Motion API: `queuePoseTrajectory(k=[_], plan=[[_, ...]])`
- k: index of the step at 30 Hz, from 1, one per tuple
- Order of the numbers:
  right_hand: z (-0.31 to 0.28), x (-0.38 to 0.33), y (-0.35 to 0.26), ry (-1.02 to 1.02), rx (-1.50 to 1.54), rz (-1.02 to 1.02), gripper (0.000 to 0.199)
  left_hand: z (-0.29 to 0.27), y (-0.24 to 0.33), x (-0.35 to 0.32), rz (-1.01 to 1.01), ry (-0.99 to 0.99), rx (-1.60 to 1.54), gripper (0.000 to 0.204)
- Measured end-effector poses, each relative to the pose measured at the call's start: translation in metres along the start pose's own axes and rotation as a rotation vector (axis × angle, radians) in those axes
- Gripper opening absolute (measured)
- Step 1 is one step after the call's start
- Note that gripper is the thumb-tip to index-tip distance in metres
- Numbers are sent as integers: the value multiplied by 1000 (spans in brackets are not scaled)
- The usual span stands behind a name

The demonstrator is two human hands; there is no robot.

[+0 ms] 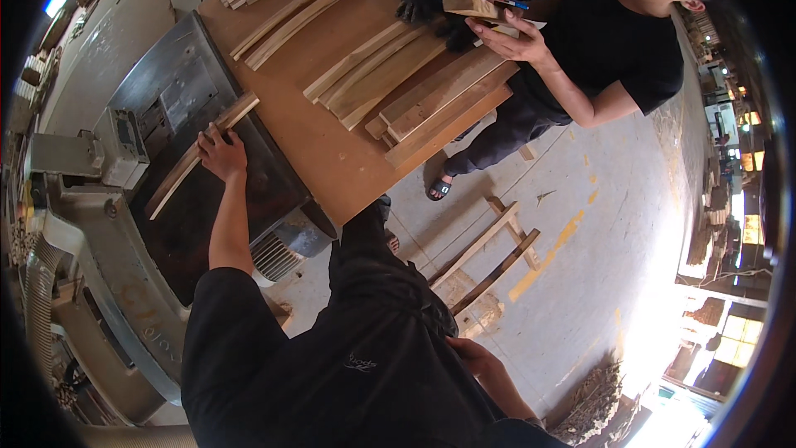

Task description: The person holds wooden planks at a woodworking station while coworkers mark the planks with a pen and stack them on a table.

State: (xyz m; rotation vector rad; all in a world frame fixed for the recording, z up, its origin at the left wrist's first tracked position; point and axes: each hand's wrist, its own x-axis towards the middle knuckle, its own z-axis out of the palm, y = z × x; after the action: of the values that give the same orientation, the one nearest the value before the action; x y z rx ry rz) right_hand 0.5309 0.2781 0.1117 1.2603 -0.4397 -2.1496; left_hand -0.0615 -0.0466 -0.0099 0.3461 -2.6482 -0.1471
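My left hand [222, 153] grips a slim, slightly curved wooden strip [177, 172], fingers over its upper edge. The strip lies across the dark metal table [274, 168] of a grey machine. My right hand [469, 354] is down by my hip, against my dark clothing, with its fingers mostly hidden. On the brown board tabletop [327, 168] beside the machine, several curved wooden pieces [365, 70] lie in groups. Thicker wooden boards [452, 99] are stacked at its right edge.
Across the brown tabletop, a person in black [613, 41] holds a wooden block [473, 7] and a blue pen. Another person's gloved hand [412, 4] is beside them. A wooden frame [489, 257] lies on the floor at right. A ribbed hose [41, 299] runs along the machine's left.
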Motion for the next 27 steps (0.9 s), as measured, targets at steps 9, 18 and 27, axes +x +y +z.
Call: queuePoseTrajectory(k=[9, 18, 27], plan=[[4, 1, 6, 62, -59, -3, 41, 0, -1, 0, -13, -42, 38, 51], [22, -4, 21, 203, -115, -120, 43, 4, -3, 0, 16, -8, 78, 51], [-3, 1, 21, -6, -77, -78, 43, 7, -4, 0, 18, -2, 82, 51]])
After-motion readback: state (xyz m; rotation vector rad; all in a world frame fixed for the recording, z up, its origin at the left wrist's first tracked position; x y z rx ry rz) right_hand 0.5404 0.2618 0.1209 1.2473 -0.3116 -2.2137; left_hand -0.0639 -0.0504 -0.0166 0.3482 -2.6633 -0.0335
